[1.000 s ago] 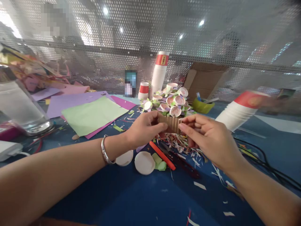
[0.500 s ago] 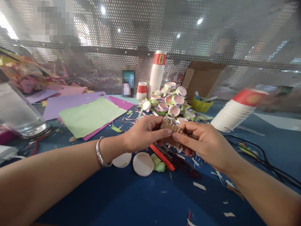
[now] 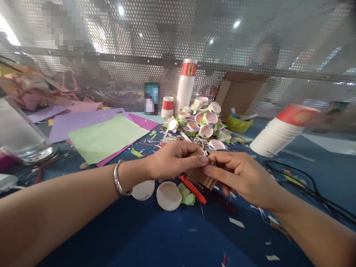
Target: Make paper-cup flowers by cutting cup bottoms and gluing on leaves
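My left hand [image 3: 175,160] and my right hand [image 3: 239,174] meet over the blue table [image 3: 172,237], both pinched on a small brown corrugated cardboard strip [image 3: 205,178]. The strip is mostly hidden between the fingers; its lower end shows below them. A silver bangle [image 3: 119,178] rings my left wrist. Under the hands lie a red-orange pen [image 3: 194,190], two white paper discs [image 3: 168,195] and green paper scraps [image 3: 187,193].
A heap of decorated paper-cup bottoms [image 3: 204,122] stands behind the hands. Tall white cup stacks stand upright [image 3: 187,85] and tipped over [image 3: 280,131] at right. Green and purple paper sheets [image 3: 105,136] lie at left, near a clear jar [image 3: 19,133]. A black cable [image 3: 311,185] runs at right.
Both hands have lowered toward the table and drawn closer together. The cardboard strip, first held up flat and visible, is now folded down between the fingers.
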`<state>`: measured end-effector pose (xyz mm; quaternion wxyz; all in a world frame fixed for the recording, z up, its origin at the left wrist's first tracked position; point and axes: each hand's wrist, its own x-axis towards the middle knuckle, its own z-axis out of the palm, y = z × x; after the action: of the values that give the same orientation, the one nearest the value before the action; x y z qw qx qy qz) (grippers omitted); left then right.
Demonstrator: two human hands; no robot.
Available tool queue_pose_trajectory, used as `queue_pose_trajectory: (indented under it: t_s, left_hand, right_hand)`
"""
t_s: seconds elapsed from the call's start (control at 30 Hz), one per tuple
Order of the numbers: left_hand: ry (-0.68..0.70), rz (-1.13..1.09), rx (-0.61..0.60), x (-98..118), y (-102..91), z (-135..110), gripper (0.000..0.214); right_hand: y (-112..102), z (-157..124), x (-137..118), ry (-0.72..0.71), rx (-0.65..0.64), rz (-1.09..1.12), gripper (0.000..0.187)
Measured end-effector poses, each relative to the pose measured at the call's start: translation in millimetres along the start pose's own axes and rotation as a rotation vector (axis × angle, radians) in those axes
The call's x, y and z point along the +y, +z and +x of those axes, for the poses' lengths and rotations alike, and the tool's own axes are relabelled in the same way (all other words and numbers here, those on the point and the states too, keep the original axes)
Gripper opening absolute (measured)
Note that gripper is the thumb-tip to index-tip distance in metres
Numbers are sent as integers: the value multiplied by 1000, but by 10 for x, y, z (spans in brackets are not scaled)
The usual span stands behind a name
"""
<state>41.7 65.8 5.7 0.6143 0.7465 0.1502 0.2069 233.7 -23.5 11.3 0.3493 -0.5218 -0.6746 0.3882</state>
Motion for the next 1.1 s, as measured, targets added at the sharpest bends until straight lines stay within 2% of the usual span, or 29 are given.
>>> queue_pose_trajectory:
  t_s: [0.2, 0.33, 0.53, 0.7, 0.8, 0.9, 1.03, 1.1]
  left_hand:
    - [-17, -81, -19, 40, 34, 10, 35]
    - [-33, -174, 99, 46, 117, 8, 32]
    - [-214, -341, 300, 54, 257, 17, 23]
    - [-314, -447, 367, 70, 299, 38, 22]
    - [-322, -472, 346, 55, 300, 39, 22]
    - [-227, -341, 315, 30, 278, 29, 25]
    - [-16, 14, 274, 7, 219, 18, 30]
    - [9, 118, 244, 3, 194, 16, 30]
  right_hand:
    - [6, -24, -13, -32, 17, -18, 33]
    - [34, -16, -40, -57, 71, 31, 35]
    - [77, 36, 12, -35, 121, 109, 32]
    - [65, 34, 16, -85, 139, 55, 31]
    - [50, 17, -12, -139, 176, -35, 31]
    - [27, 10, -4, -137, 171, -76, 31]
    - [-12, 17, 41, -53, 98, -42, 32]
    - [-22, 18, 46, -43, 75, -30, 34]
